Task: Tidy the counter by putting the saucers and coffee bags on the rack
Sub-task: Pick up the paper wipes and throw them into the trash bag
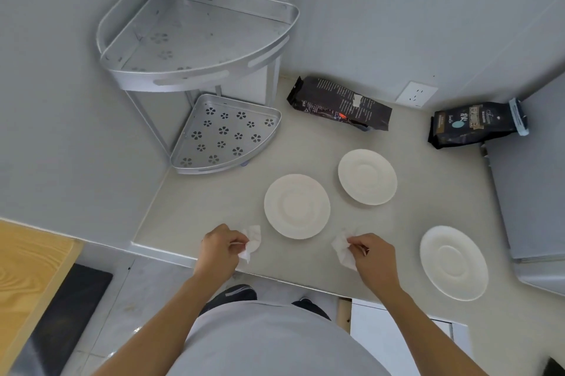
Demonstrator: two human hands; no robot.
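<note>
Three white saucers lie on the beige counter: one (297, 206) in the middle, one (367, 176) behind it to the right, one (453, 262) near the front right edge. Two dark coffee bags lie flat further back, one (338, 104) near the rack and one (477, 124) at the right. A silver two-tier corner rack (195, 39) stands in the back left corner, both shelves bare. My left hand (220, 250) pinches a crumpled white tissue (252, 241) at the counter's front edge. My right hand (371, 256) pinches another tissue (343, 248).
A wall socket (416, 93) sits behind the coffee bags. A grey appliance or cabinet (532, 192) borders the counter on the right. A wooden surface (27, 268) and a dark mat (70, 308) lie at lower left, below the counter.
</note>
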